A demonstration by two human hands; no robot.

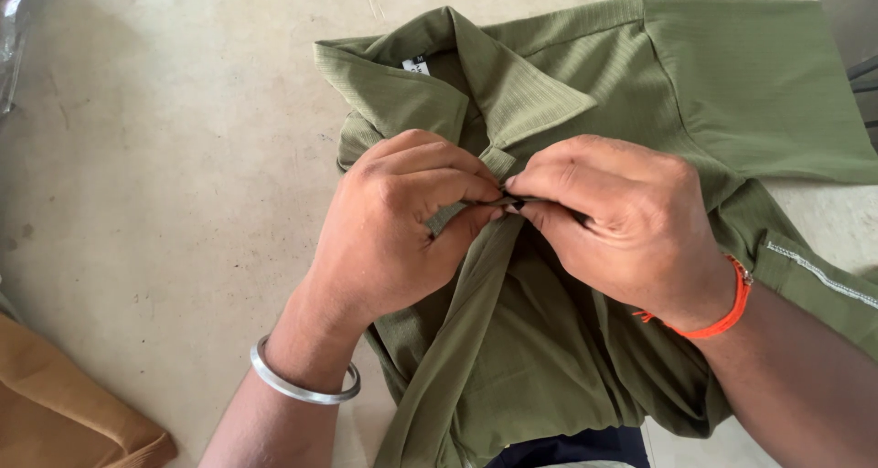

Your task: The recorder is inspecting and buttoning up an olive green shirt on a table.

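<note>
An olive green collared shirt (722, 84) lies spread on a pale worktable (183, 157), collar towards the far side. My left hand (398, 226), with a silver bangle on the wrist, pinches the left edge of the shirt's front opening just below the collar. My right hand (622, 221), with an orange thread on the wrist, pinches the opposite edge. Both sets of fingertips meet at the placket, where a small dark button shows between them. A white size label (416, 66) sits inside the collar.
A tan cloth or bag (55, 404) lies at the bottom left corner. Clear plastic wrapping (11, 38) shows at the top left edge. A dark garment (567, 448) peeks out under the shirt's hem near me.
</note>
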